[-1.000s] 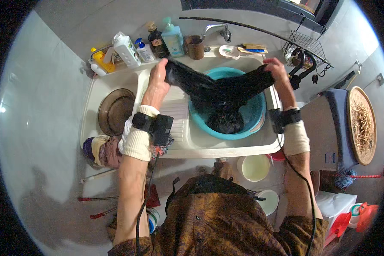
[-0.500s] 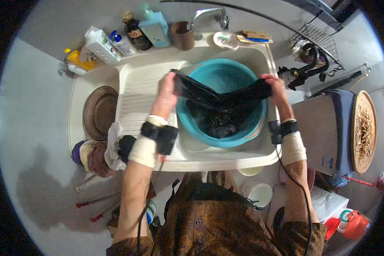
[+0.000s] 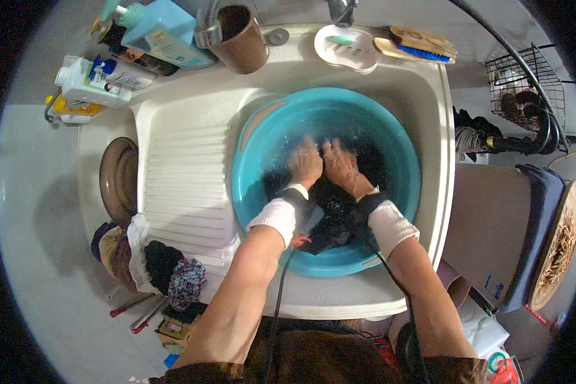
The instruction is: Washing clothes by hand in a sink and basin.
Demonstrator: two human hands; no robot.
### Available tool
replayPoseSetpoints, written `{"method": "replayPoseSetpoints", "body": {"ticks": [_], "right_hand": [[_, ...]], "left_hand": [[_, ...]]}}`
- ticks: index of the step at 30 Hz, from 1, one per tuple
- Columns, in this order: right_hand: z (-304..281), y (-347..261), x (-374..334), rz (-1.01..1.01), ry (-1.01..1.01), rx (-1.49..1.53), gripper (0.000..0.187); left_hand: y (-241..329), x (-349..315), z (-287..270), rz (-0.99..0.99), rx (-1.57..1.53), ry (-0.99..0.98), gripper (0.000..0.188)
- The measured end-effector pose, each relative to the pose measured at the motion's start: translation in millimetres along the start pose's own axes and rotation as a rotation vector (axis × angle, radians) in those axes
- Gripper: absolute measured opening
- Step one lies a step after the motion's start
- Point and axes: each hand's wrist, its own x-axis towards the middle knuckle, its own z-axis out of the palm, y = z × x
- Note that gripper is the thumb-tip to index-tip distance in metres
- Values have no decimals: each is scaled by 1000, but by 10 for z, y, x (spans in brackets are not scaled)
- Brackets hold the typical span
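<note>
A turquoise basin (image 3: 408,168) stands in the white laundry sink (image 3: 422,89), with water and black cloth (image 3: 339,221) in it. Both my hands are down in the basin, side by side and almost touching. My left hand (image 3: 306,162) is closed on the wet cloth. Just to its right, my right hand (image 3: 341,168) also grips the cloth. Water and blur partly hide the fingertips. Pale cuffs and black straps with cables wrap both wrists.
A ribbed washboard (image 3: 185,185) lies left of the basin. Bottles (image 3: 166,38), a brown cup (image 3: 244,48), a soap dish (image 3: 345,50) and brushes (image 3: 422,46) line the back ledge. Folded clothes (image 3: 163,262) hang over the sink's front left edge. A brown bowl lid (image 3: 120,182) rests far left.
Both hands have come together and gone down into the basin, taking the black cloth, held stretched above it before, into the water. The view has moved closer to the sink.
</note>
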Motion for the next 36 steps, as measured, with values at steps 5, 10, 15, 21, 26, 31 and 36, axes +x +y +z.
{"method": "replayPoseSetpoints", "body": {"ticks": [5,10,15,21,26,31,36], "right_hand": [[-374,-67,391,48,-196,257,45],[-343,196,-234,72,-20,178,30],[-1772,4,-641,199,79,1072,53],[-3312,-383,-1400,72,363,1243,52],[-4079,-691,-1672,-91,514,1124,51],[-4333,-437,-1847,-145,492,1288,49],[-3423,-57,-1437,13,552,924,48]], "left_hand": [[-556,432,-181,92,-608,63,28],[-320,-168,-299,60,-204,-37,35],[-836,-267,-1232,-129,-801,368,35],[-390,-1097,-2860,103,-1217,297,31],[-507,-1222,-3632,486,-1309,503,27],[-40,-1513,-3909,220,-1545,249,32],[-116,-1079,-3123,96,-1335,233,31]]}}
